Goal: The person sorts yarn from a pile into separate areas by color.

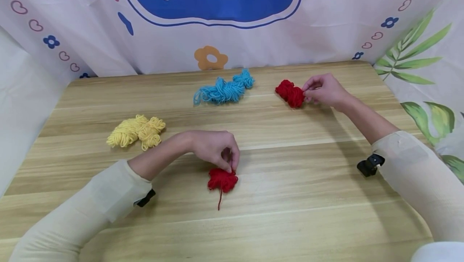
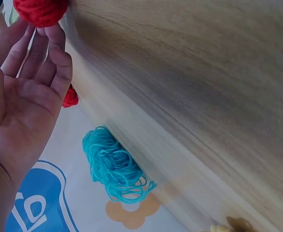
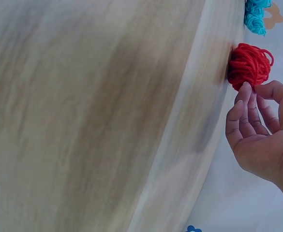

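Observation:
Thumb and fingertips of my left hand (image 1: 216,146) pinch the edge of a small red yarn bundle (image 1: 222,180) at the middle of the table; a loose strand trails from it toward the front. In the left wrist view, that bundle (image 2: 40,11) sits at the fingertips. Farther back on the right, my right hand (image 1: 327,91) pinches the right end of a second red yarn bundle (image 1: 291,93), which is cinched in its middle. The right wrist view shows this red bundle (image 3: 250,65) with thumb and index finger meeting at its edge.
A light-blue yarn skein (image 1: 224,91) lies near the table's back edge, left of the right-hand red bundle. Yellow yarn (image 1: 135,131) lies at the left, beside the left forearm. Behind the wooden table (image 1: 308,221) hangs a printed white cloth (image 1: 159,48).

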Tool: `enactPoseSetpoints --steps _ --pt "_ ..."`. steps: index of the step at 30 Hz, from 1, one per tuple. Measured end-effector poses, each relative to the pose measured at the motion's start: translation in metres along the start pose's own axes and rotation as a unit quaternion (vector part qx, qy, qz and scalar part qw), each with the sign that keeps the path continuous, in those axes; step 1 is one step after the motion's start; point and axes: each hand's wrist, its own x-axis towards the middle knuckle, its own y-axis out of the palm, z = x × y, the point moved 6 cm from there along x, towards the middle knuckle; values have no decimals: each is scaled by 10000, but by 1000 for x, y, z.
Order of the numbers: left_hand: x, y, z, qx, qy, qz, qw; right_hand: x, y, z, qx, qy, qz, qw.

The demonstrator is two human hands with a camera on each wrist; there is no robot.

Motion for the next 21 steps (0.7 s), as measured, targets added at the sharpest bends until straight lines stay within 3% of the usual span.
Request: enactPoseSetpoints --steps 6,14,21 --pt "0 1 0 -190 -127 99 9997 0 -1 -2 -15 38 -21 10000" --pt "-3 4 2 -245 -766 572 9951 0 -1 -1 0 2 -22 10000" --pt "-5 1 2 -66 -750 387 9964 0 -1 -1 12 -1 -18 10000"
